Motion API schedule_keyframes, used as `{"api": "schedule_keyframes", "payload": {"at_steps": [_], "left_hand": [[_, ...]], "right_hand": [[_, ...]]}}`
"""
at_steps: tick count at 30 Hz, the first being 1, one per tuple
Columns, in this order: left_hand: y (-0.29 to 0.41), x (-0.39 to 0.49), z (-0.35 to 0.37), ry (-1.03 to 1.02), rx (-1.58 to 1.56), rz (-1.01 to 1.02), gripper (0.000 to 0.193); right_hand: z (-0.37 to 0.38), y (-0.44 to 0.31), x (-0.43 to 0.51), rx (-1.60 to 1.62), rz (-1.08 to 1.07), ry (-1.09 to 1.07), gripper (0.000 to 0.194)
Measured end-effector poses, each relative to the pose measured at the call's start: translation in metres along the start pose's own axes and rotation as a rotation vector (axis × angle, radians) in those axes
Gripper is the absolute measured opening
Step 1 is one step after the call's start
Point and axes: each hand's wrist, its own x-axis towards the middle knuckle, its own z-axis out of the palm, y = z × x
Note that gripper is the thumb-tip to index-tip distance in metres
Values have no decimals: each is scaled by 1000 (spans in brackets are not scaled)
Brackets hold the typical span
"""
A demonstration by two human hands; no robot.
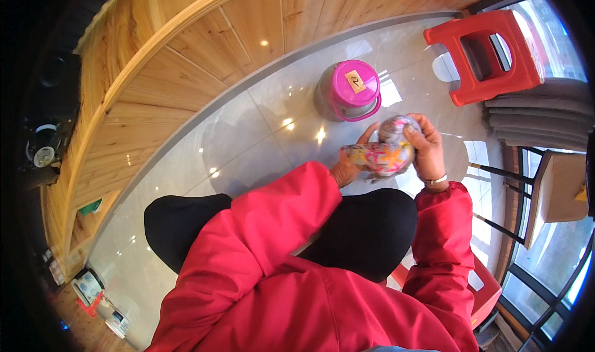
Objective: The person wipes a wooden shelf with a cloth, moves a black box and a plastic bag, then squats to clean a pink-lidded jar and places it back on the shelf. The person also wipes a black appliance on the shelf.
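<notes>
My left hand grips one end of a multicoloured soft bundle, grey with pink, orange and yellow patterning. At its upper end my right hand pinches a rounded, fuzzy-looking greyish part with thumb and fingers. Motion blurs the bundle, and I cannot tell whether it is yarn or a knitted piece. A light-coloured band circles my right wrist. Just beyond the hands, a tub with a pink lid stands on the floor. Its lid bears a small tan label with writing.
A curved wood-panelled counter bounds the glossy tiled floor. On the right are a red plastic stool, a grey curtain and a chair by the windows. Another red piece of furniture shows beside my right arm.
</notes>
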Motion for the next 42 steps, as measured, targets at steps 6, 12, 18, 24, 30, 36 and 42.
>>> {"api": "schedule_keyframes", "payload": {"at_steps": [6,12,18,24,30,36,42], "left_hand": [[62,13,4,72,-452,-228,68],[157,6,-32,193,511,-196,74],[154,8,-6,611,470,226,95],[60,37,-11,590,1207,410,108],[62,50,-33,527,1517,346,98],[85,56,-65,369,1381,361,96],[95,64,-120,402,792,287,73]], "right_hand": [[9,-2,7,-893,-539,-326,25],[-9,3,87,-563,-320,11,35],[27,46,159,-595,-500,-118,35],[32,63,172,-610,-626,-89,27],[30,67,173,-518,-573,-98,28],[28,68,174,-558,-640,-75,28],[28,69,175,-509,-587,-87,26]]}}
